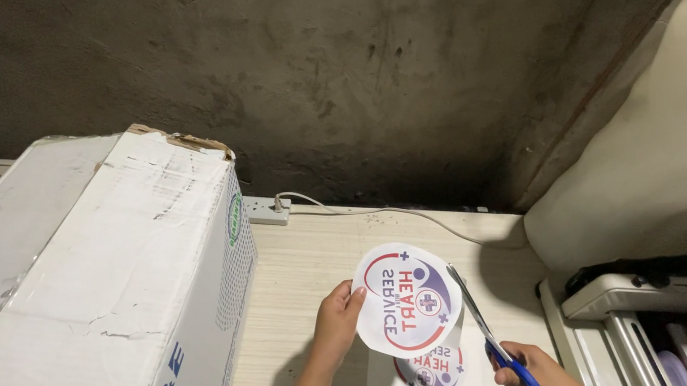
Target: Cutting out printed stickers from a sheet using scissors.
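Two hands trim a round printed sticker (408, 299): left hand (337, 316) pinches its edge, right hand (541, 375) grips blue-handled scissors (491, 340); a slip could nick the print.

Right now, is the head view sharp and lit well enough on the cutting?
Head view: the round printed paper and scissors are sharp and evenly lit; the left hand casts a soft shadow on the table; the wall behind is dim; edges bend slightly.

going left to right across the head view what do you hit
big white cardboard box → left hand → round printed paper cutout → blue-handled scissors in the right hand → machine at the right edge
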